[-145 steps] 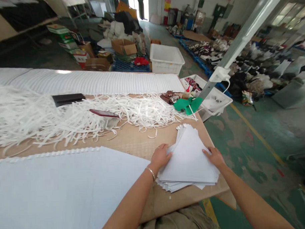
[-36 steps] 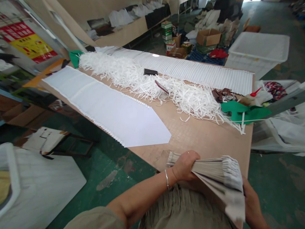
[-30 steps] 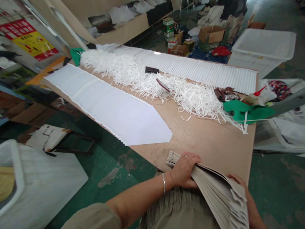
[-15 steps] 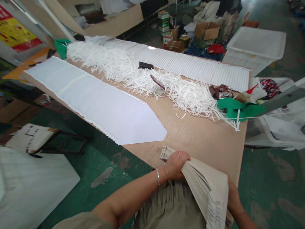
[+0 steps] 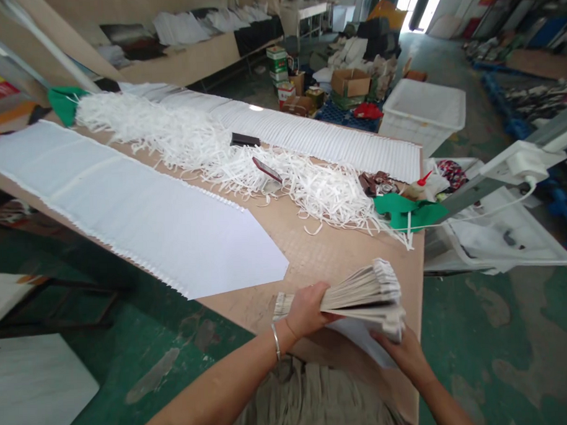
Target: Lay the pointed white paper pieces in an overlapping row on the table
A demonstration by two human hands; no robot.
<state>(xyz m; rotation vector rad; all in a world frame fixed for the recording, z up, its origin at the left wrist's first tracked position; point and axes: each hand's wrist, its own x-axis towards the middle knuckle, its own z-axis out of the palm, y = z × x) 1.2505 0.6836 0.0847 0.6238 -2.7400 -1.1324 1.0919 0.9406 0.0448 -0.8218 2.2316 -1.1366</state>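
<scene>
A thick stack of folded paper sheets [image 5: 360, 290], off-white and fanned at its right end, is held over the near end of the table. My left hand [image 5: 308, 312] is closed round the narrow left part of the stack. At the lower right corner, my right hand [image 5: 403, 351] grips the stack's edge; some of its fingers are hidden beneath. A pale sheet [image 5: 362, 337] shows under the stack, between my hands. Just beyond my left hand lies a long row of overlapping white sheets [image 5: 172, 222] with a pointed near end.
A heap of white paper strips [image 5: 329, 195] runs along the tan table [image 5: 322, 254], with a black object [image 5: 244, 139] and a phone-like object [image 5: 266, 169] on it. Green cloth [image 5: 409, 211] lies at the right edge. White bins [image 5: 424, 111] stand beyond.
The stack has swung from hanging down at my waist to lying nearly level above the table, its right end fanned out. Both hands stay on it; the camera view has turned right.
</scene>
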